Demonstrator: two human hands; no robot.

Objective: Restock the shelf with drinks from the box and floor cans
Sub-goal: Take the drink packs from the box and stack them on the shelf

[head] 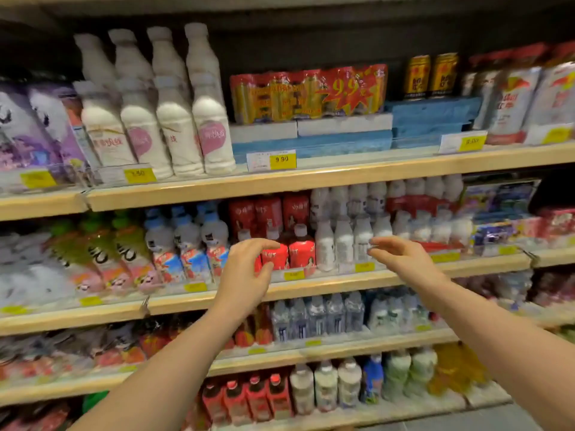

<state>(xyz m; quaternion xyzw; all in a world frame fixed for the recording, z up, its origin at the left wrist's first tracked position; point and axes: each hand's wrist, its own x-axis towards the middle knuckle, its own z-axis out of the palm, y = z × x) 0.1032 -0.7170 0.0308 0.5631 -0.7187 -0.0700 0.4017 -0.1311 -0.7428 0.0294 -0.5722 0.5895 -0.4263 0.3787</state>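
Two small red-labelled bottles (pixel 302 251) with white caps stand at the front of the middle shelf (pixel 342 280), with red cans (pixel 270 213) behind them. My left hand (pixel 245 269) hovers just in front of the left red bottle, fingers and thumb curved in a C, holding nothing. Level with it to the right, my right hand (pixel 401 259) has relaxed fingers pointing left, in front of the small white bottles (pixel 325 247), and is empty. Neither the box nor any floor cans are in view.
The upper shelf (pixel 311 175) carries tall white bottles (pixel 177 119), a red multipack of gold cans (pixel 308 91) and pouches. Lower shelves hold water bottles (pixel 317 315) and red cartons (pixel 249 399). Green-capped bottles (pixel 102 244) and blue-capped ones (pixel 186 241) stand to the left.
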